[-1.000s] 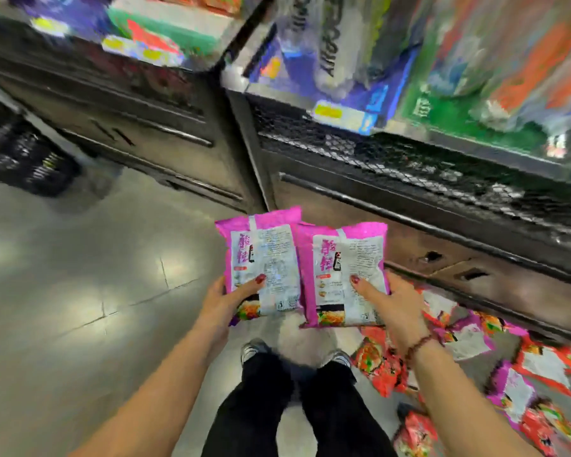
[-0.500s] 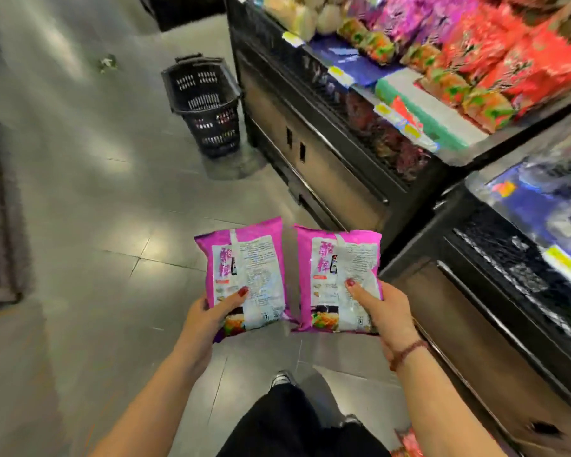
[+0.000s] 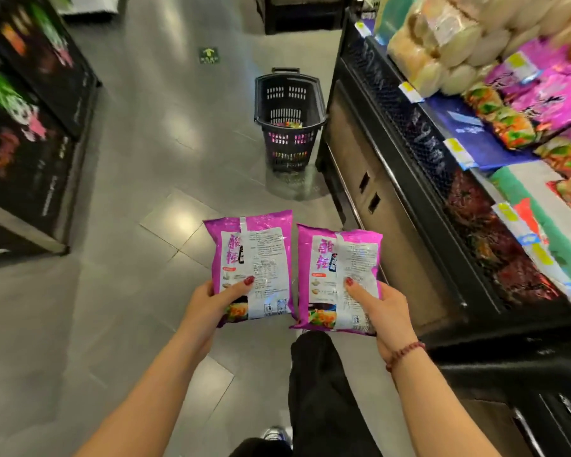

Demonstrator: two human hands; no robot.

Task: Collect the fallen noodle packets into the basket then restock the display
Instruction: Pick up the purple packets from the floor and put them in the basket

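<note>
So I carry one pink packet per hand, flat and label up, thumb pressed on top, likely so that neither slips while I walk. My left hand (image 3: 208, 301) grips the left packet (image 3: 254, 258), and my right hand (image 3: 383, 308) grips the right packet (image 3: 340, 275) just beside it. The basket (image 3: 289, 146) stands on the floor well ahead of both hands, against the shelf (image 3: 468, 120) off my right hand.

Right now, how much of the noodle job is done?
Some is done: colourful packets lie inside the basket. In hand: the left hand grips the left pink packet, and the right hand grips the right pink packet. Left to do: both go into the basket, which stands ahead on the floor beside the display; then the display gets restocked.
</note>
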